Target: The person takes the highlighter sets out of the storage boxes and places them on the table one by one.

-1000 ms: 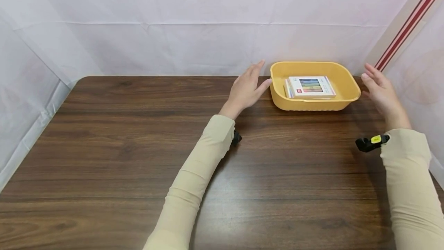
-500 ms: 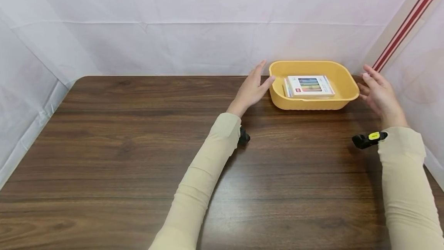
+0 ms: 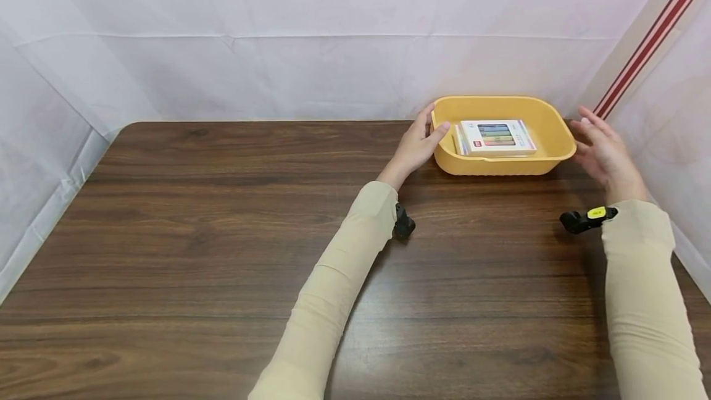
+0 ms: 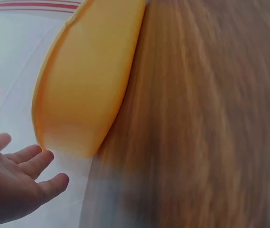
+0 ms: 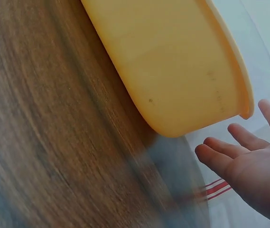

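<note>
Bare table (image 3: 222,233) left of yellow tub (image 3: 500,165)

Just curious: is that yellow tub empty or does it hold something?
Not empty: the yellow tub holds a white box lying flat inside.

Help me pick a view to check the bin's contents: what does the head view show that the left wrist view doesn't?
Only the head view shows the white box of coloured sticks lying inside the yellow bin, the right hand and both sleeves. Only the left wrist view shows the left hand from its palm side, fingers spread, apart from the bin's outer wall. Both show the bin, the left hand and the wooden table.
</note>
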